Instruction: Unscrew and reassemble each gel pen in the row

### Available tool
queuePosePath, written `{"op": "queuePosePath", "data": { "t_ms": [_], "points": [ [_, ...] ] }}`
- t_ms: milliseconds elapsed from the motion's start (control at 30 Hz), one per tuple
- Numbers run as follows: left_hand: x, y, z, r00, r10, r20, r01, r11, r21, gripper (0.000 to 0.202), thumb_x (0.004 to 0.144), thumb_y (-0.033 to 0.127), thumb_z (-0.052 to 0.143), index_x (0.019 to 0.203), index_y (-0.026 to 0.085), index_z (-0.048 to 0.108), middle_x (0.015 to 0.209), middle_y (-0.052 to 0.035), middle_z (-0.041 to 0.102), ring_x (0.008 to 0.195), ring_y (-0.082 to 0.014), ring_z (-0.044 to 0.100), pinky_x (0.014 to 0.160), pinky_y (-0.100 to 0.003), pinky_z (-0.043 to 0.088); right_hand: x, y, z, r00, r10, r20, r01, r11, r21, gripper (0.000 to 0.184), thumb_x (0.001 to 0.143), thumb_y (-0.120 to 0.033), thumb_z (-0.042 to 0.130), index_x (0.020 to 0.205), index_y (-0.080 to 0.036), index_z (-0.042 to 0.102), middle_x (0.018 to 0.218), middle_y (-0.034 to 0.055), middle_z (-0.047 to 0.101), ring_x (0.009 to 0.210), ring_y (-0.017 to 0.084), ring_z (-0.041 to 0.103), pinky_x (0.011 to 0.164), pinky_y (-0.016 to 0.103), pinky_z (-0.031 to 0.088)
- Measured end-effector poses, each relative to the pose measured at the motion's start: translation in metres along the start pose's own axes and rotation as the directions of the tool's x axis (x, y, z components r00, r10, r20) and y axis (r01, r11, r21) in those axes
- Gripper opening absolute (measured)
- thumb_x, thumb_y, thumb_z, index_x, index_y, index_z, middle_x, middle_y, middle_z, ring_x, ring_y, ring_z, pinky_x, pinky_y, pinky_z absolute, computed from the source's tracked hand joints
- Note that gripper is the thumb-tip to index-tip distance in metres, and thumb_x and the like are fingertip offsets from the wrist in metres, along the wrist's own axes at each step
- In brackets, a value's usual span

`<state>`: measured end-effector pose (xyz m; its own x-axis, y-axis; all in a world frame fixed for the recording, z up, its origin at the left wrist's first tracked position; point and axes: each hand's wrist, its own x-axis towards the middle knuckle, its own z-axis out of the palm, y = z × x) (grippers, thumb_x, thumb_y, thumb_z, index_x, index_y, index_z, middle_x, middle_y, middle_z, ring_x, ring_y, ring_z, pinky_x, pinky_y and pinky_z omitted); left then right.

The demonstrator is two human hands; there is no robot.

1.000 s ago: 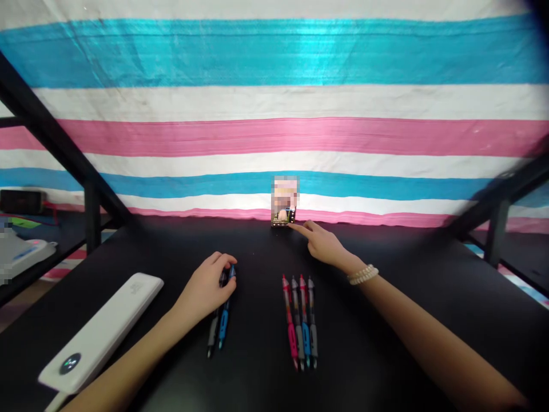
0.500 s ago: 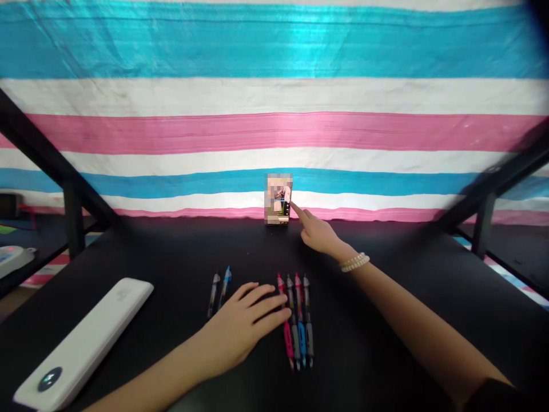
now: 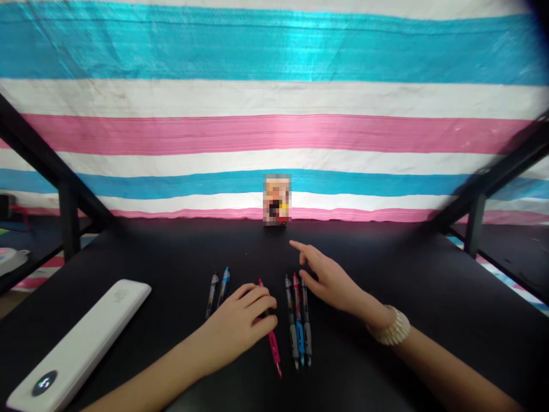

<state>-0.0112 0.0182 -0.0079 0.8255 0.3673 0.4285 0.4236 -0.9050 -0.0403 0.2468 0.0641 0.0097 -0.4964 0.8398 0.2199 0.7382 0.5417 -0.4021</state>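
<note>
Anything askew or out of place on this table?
The pink pen, held by the left hand, lies slanted, while the three pens beside it lie straight and parallel below the right hand. Nothing looks spilled or damaged.

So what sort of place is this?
Probably a makeshift work desk: a black table with a striped sheet hung behind it, a phone propped at the back, and pens laid side by side.

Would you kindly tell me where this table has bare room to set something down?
Free: the table right of the right hand; the gap between power bank and two pens; the strip before the phone. Crowded: the centre, where the left hand holds the pink pen beside three pens.
</note>
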Motion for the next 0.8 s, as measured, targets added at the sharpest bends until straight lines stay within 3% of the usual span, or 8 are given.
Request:
{"op": "queuePosePath", "data": {
  "t_ms": [133, 233, 367, 467, 600, 800],
  "points": [
    [-0.001, 0.0, -0.003, 0.999, -0.015, -0.043, 0.014, 1.0, -0.01, 0.024, 0.102, 0.009, 0.045, 0.103, 0.016, 0.067, 0.098, -0.0057, 0.074, 0.097, -0.0224, 0.065, 0.101, -0.046, 0.048, -0.023, -0.035, -0.01, 0.995, -0.078, 0.062, 0.066, 0.982, 0.175, 0.019, 0.101, -0.022, 0.049, 0.114, -0.019, 0.063, 0.094, 0.0062, 0.063, 0.089, 0.022, 0.059, 0.081, 0.035, 0.047],
    [-0.002, 0.0, -0.011, 0.987, -0.05, -0.153, 0.051, 0.999, -0.001, 0.025, 0.102, 0.009, 0.043, 0.107, 0.015, 0.067, 0.093, -0.0073, 0.074, 0.086, -0.0216, 0.066, 0.087, -0.041, 0.054, -0.037, -0.054, -0.013, 0.982, -0.125, 0.143, 0.101, 0.982, 0.162, 0.015, 0.103, -0.028, 0.051, 0.099, -0.021, 0.064, 0.094, 0.0047, 0.067, 0.09, 0.023, 0.058, 0.083, 0.037, 0.042],
    [0.0, 0.003, -0.019, 0.978, -0.049, -0.205, 0.068, 0.994, 0.09, 0.021, 0.101, 0.013, 0.049, 0.114, 0.016, 0.065, 0.087, -0.0059, 0.075, 0.069, -0.019, 0.066, 0.061, -0.031, 0.051, -0.048, -0.058, -0.006, 0.974, -0.114, 0.193, 0.108, 0.993, 0.043, 0.018, 0.102, -0.017, 0.049, 0.086, -0.019, 0.057, 0.086, 0.0032, 0.066, 0.08, 0.021, 0.056, 0.077, 0.034, 0.037],
    [0.002, 0.008, -0.018, 0.981, -0.088, -0.17, 0.114, 0.982, 0.148, 0.016, 0.102, 0.022, 0.051, 0.104, 0.013, 0.065, 0.073, -0.0038, 0.071, 0.058, -0.0192, 0.066, 0.051, -0.03, 0.047, -0.05, -0.049, 0.004, 0.984, -0.147, 0.097, 0.152, 0.987, -0.047, 0.023, 0.101, -0.016, 0.048, 0.079, -0.019, 0.053, 0.078, 0.0023, 0.063, 0.072, 0.02, 0.051, 0.072, 0.034, 0.033],
    [0.003, 0.018, -0.012, 0.979, -0.186, -0.087, 0.192, 0.979, 0.067, 0.024, 0.104, 0.023, 0.044, 0.09, 0.015, 0.062, 0.064, -0.0011, 0.067, 0.046, -0.0184, 0.061, 0.043, -0.033, 0.041, -0.05, -0.04, 0.015, 0.964, -0.244, -0.109, 0.227, 0.963, -0.142, 0.035, 0.106, -0.016, 0.036, 0.074, -0.019, 0.051, 0.066, 0.0013, 0.058, 0.066, 0.019, 0.044, 0.067, 0.035, 0.027],
    [-0.001, 0.024, -0.01, 0.93, -0.346, 0.121, 0.364, 0.91, -0.198, 0.038, 0.108, 0.029, 0.03, 0.081, 0.022, 0.057, 0.057, 0.0031, 0.063, 0.043, -0.0161, 0.061, 0.042, -0.03, 0.039, -0.055, -0.04, 0.016, 0.947, -0.308, -0.095, 0.287, 0.94, -0.186, 0.033, 0.105, -0.014, 0.032, 0.085, -0.018, 0.058, 0.071, 0.0038, 0.062, 0.07, 0.021, 0.043, 0.068, 0.038, 0.027]
  ]
}}
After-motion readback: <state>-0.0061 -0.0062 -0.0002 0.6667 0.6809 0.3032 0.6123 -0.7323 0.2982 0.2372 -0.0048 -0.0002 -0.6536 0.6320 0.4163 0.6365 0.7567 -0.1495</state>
